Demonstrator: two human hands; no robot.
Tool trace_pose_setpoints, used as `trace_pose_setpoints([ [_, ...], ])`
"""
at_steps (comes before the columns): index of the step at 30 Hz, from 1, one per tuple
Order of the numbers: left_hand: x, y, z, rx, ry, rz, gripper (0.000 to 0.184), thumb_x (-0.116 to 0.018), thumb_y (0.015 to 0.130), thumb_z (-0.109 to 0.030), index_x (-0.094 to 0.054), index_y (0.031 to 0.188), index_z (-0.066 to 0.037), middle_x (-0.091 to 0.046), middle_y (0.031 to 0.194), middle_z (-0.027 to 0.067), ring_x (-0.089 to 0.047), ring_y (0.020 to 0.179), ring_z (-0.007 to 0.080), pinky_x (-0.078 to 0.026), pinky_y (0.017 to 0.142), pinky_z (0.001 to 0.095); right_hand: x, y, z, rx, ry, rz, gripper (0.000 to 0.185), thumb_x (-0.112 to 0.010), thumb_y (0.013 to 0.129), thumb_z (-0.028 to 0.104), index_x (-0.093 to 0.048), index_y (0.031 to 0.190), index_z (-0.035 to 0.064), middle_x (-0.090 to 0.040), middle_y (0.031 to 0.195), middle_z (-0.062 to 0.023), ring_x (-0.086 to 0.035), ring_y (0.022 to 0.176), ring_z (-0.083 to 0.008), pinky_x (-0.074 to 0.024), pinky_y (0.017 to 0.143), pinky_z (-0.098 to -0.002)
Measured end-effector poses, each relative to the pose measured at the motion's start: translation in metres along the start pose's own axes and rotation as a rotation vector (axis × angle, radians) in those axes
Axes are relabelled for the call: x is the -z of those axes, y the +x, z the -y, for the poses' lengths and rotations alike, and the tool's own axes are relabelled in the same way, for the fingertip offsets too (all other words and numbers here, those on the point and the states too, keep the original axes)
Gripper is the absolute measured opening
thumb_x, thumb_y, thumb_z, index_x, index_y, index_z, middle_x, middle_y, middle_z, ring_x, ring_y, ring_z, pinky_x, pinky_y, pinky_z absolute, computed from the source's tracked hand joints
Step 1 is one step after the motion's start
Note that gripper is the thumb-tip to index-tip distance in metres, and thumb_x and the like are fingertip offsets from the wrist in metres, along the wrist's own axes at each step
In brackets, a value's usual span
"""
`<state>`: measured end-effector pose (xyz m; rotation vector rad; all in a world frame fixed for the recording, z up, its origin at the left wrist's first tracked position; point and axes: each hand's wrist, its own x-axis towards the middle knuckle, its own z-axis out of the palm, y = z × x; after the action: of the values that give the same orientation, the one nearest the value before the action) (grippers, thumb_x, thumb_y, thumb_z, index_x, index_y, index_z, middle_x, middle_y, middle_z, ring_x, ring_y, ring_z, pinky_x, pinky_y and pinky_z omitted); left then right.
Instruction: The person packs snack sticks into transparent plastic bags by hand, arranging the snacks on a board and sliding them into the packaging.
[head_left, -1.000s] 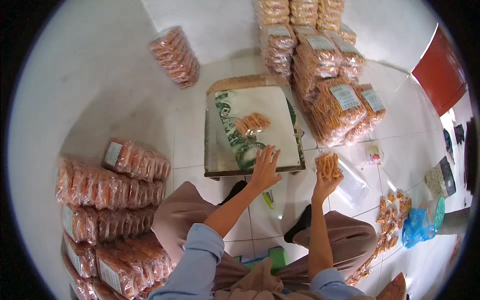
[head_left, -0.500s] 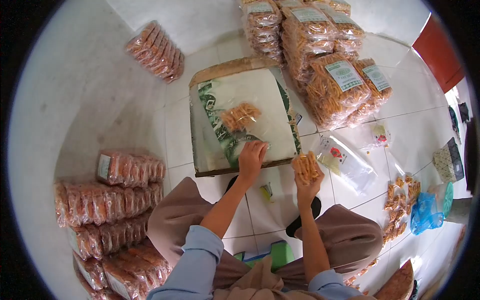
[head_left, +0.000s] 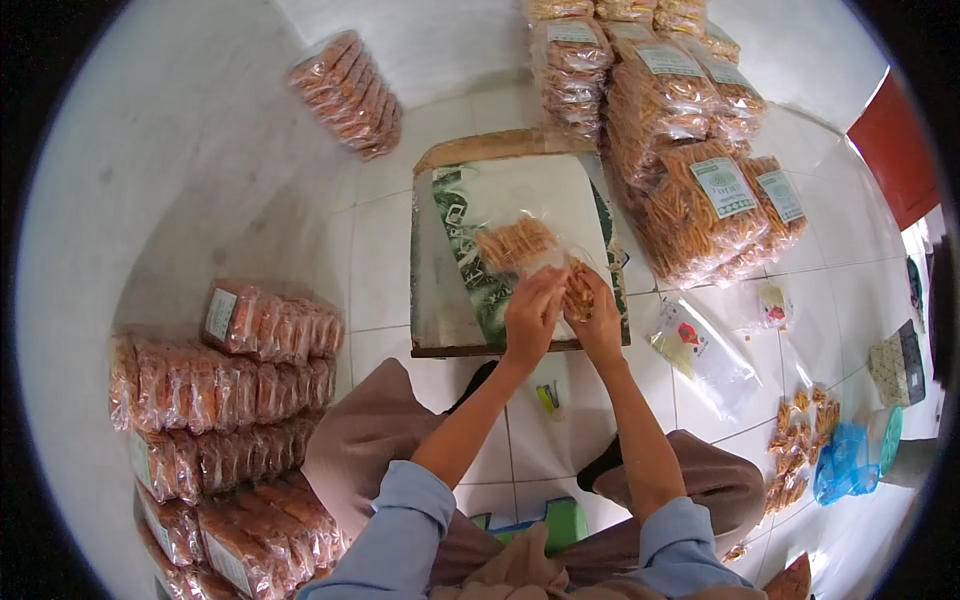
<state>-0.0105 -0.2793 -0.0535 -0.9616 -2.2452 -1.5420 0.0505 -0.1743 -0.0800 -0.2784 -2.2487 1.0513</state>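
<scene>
A clear plastic bag with stick-shaped snacks (head_left: 518, 243) inside lies on the low table (head_left: 432, 310). My left hand (head_left: 535, 312) is closed in a pinch at the near end of this bag, its fingertips on the clear film. In my right hand (head_left: 600, 325) is a small pack of snack sticks (head_left: 578, 290), with my fingers wrapped round it. The pack is close beside my left fingers, at the bag's near end. Whether it is inside the bag's mouth I cannot tell.
Large labelled snack bags (head_left: 700, 205) are stacked at the back right. Bundled packs (head_left: 225, 390) stand piled at left, another bundle (head_left: 350, 95) by the wall. Flat plastic bags (head_left: 705, 355), loose small packs (head_left: 800, 440) and a blue plastic bag (head_left: 845, 465) lie on the right floor.
My right hand has moved up and left from the table's right edge, carrying the small pack to the bag beside my left hand. The camera view has shifted slightly.
</scene>
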Motion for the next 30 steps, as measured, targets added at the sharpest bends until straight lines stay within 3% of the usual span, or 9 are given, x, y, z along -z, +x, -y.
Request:
trace_pose_setpoints([
  [2, 0.005, 0.005, 0.001, 0.129, -0.092, -0.055, 0.024, -0.055, 0.083, -0.008, -0.061, 0.106, -0.009, -0.06, 0.104, 0.0072, -0.055, 0.102, 0.0272, -0.041, 0.09, 0.0417, -0.003, -0.003, 0.004, 0.077, -0.02, 0.018, 0.052, -0.069, 0.066, 0.001, -0.045, 0.111, 0.0031, -0.05, 0.119, -0.0148, -0.051, 0.107, -0.0311, -0.0454, 0.087, -0.0359],
  [6, 0.009, 0.014, 0.004, -0.031, -0.024, -0.006, 0.025, -0.055, 0.082, -0.005, -0.061, 0.107, -0.005, -0.06, 0.105, 0.0115, -0.056, 0.101, 0.0272, -0.042, 0.089, 0.0363, 0.003, -0.008, 0.006, 0.358, -0.13, 0.201, 0.051, -0.068, 0.065, 0.001, -0.046, 0.111, 0.0034, -0.05, 0.119, -0.0138, -0.05, 0.107, -0.0311, -0.0455, 0.087, -0.0361],
  [9, 0.011, 0.003, 0.009, -0.158, -0.012, 0.071, 0.025, -0.054, 0.083, -0.008, -0.061, 0.107, -0.006, -0.06, 0.106, 0.0111, -0.055, 0.102, 0.0277, -0.037, 0.094, 0.0411, -0.005, -0.009, -0.003, -0.009, -0.008, 0.168, 0.052, -0.067, 0.066, 0.0, -0.046, 0.113, 0.0034, -0.049, 0.12, -0.0142, -0.05, 0.108, -0.031, -0.0454, 0.087, -0.0356],
  [12, 0.016, -0.005, 0.014, -0.24, -0.01, 0.144, 0.025, -0.053, 0.083, -0.015, -0.062, 0.107, -0.009, -0.058, 0.111, 0.0096, -0.052, 0.107, 0.0279, -0.03, 0.099, 0.0473, -0.016, 0.002, -0.006, 0.098, -0.118, -0.124, 0.054, -0.065, 0.067, -0.001, -0.045, 0.117, 0.0033, -0.049, 0.12, -0.0149, -0.05, 0.107, -0.032, -0.0455, 0.085, -0.0359],
  [17, 0.008, 0.036, 0.017, -0.08, -0.176, 0.065, 0.03, -0.057, 0.082, -0.023, -0.061, 0.11, -0.015, -0.051, 0.121, 0.0032, -0.039, 0.121, 0.0263, -0.012, 0.105, 0.0522, -0.027, 0.013, -0.007, 0.037, -0.029, -0.059, 0.057, -0.064, 0.068, -0.002, -0.042, 0.12, 0.002, -0.048, 0.12, -0.0173, -0.049, 0.106, -0.0339, -0.0445, 0.086, -0.0375],
  [19, 0.0, 0.06, 0.028, -0.19, 0.215, 0.181, 0.025, -0.05, 0.086, -0.024, -0.063, 0.106, -0.017, -0.048, 0.126, 0.0042, -0.038, 0.122, 0.0274, -0.006, 0.106, 0.0509, -0.031, 0.015, -0.015, 0.094, -0.081, -0.082, 0.057, -0.064, 0.068, -0.002, -0.042, 0.12, 0.0016, -0.048, 0.119, -0.018, -0.05, 0.106, -0.0343, -0.0444, 0.085, -0.0379],
  [22, -0.014, 0.076, 0.05, -0.296, 0.146, 0.421, 0.022, -0.051, 0.086, -0.023, -0.065, 0.101, -0.017, -0.054, 0.119, -0.0003, -0.039, 0.121, 0.0248, -0.005, 0.106, 0.0523, -0.042, 0.02, -0.035, 0.128, -0.119, -0.113, 0.056, -0.062, 0.068, -0.003, -0.042, 0.12, 0.0005, -0.048, 0.119, -0.0189, -0.049, 0.107, -0.0344, -0.0443, 0.086, -0.038],
  [27, -0.028, 0.08, 0.055, -0.255, 0.007, 0.5, 0.018, -0.054, 0.084, -0.018, -0.067, 0.096, -0.016, -0.061, 0.106, -0.0064, -0.041, 0.121, 0.0205, -0.006, 0.107, 0.0519, -0.05, 0.026, -0.052, -0.137, 0.03, 0.115, 0.051, -0.056, 0.073, -0.003, -0.04, 0.122, -0.0005, -0.046, 0.122, -0.0202, -0.048, 0.109, -0.036, -0.0429, 0.087, -0.0391],
  [30, -0.024, 0.075, 0.046, -0.339, -0.07, 0.519, 0.017, -0.053, 0.084, -0.014, -0.067, 0.094, -0.013, -0.061, 0.105, -0.0039, -0.042, 0.119, 0.0204, -0.01, 0.107, 0.05, -0.057, 0.04, -0.055, 0.028, -0.02, 0.071, 0.053, -0.053, 0.079, 0.007, -0.035, 0.128, 0.0014, -0.039, 0.13, -0.0187, -0.041, 0.117, -0.0347, -0.0367, 0.095, -0.0393],
])
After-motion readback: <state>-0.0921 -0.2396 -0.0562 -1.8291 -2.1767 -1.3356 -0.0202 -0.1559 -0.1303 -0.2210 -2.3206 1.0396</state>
